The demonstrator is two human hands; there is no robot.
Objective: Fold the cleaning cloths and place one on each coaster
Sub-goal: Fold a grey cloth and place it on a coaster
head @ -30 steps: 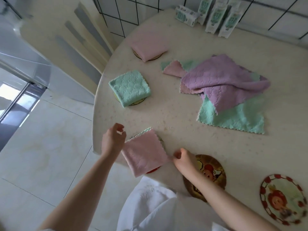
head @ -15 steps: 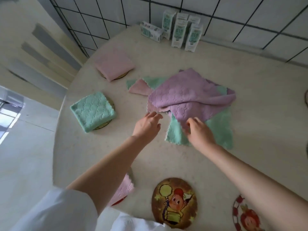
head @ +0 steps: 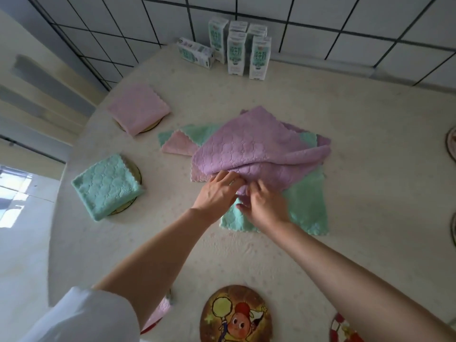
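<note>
A loose pile of cloths lies mid-table: a purple cloth (head: 254,149) on top, a green cloth (head: 306,208) spread beneath it and a pink cloth (head: 176,145) poking out at the left. My left hand (head: 217,191) and my right hand (head: 264,206) meet at the purple cloth's near corner and pinch it. A folded pink cloth (head: 138,108) and a folded green cloth (head: 106,186) each rest on a coaster at the left. Another folded pink cloth (head: 158,314) shows under my left arm. A bare cartoon coaster (head: 235,314) lies at the near edge.
Several milk cartons (head: 235,49) stand at the back by the tiled wall. A red-rimmed coaster (head: 345,329) peeks from under my right arm. More coaster edges (head: 451,144) show at the right border. The round table's edge (head: 61,193) curves along the left above the floor.
Both hands left the folded pink cloth at the near edge and reached forward to the pile. They now close together on the purple cloth's near corner.
</note>
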